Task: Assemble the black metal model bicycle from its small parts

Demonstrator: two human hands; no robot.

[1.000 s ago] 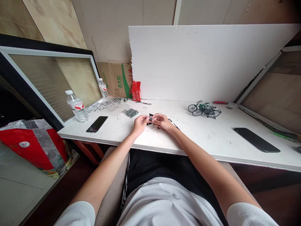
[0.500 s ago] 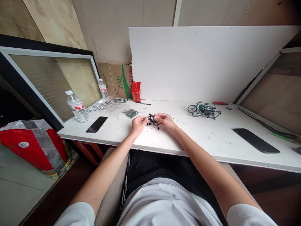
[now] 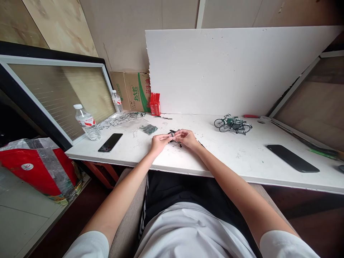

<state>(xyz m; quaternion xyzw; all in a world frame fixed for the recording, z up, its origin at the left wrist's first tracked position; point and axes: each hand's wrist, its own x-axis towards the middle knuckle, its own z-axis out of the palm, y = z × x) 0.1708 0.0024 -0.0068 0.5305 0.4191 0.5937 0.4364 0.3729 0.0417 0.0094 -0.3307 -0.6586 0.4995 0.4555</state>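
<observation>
Over the white table, my left hand [image 3: 159,142] pinches a small dark model part [image 3: 172,135] between thumb and fingertips. My right hand [image 3: 188,138] meets it from the other side, its thumb and fingers closed on the same part. The part's exact shape is too small and too covered to make out. Loose black pieces [image 3: 177,144] lie on the table just under and behind my fingertips. Farther right stand two small model bicycles [image 3: 232,124], overlapping, in dark green and black.
A bag of dark green parts [image 3: 149,129] and thin frames of parts [image 3: 118,119] lie left of my hands. Around are a phone [image 3: 110,142], water bottles [image 3: 88,123], a red box [image 3: 155,104], a cardboard box [image 3: 131,91] and a black flat case [image 3: 292,158].
My hands have drawn closer together, so the fingertips now meet at the small part. My right hand has shifted slightly left. The view has moved a little.
</observation>
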